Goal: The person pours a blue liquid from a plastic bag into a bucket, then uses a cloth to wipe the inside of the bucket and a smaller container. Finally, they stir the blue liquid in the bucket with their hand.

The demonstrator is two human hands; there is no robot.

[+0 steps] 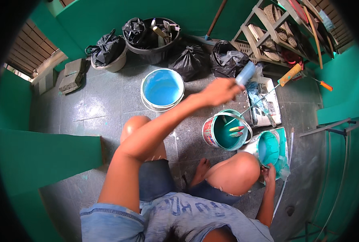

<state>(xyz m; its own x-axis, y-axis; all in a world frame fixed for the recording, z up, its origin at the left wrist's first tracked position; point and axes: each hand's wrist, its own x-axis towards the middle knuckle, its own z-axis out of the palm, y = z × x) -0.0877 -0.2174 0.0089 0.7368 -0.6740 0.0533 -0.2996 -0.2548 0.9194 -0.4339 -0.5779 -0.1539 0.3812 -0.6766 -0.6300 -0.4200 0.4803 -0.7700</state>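
My left hand [222,90] is raised above the buckets, closed on a light-blue cylindrical item [245,74], slightly blurred. My right hand [268,171] has its fingers curled at the lower rim of a white bucket [248,145] with teal paint inside, standing on a paint-smeared tray [282,161] beside my knee. Left of it, another bucket [209,133] holds dark teal liquid and paint tools with red and yellow ends. Farther back stands a bucket of pale-blue paint [163,89]. An orange-yellow roller [290,74] rests at the end of a long wire handle.
Black bags [187,64] and tubs of rubbish [147,48] line the green wall. A rack of footwear [264,36] stands back right, slabs [72,76] back left. A green partition [50,157] juts in at left, and a metal frame [328,133] stands at right.
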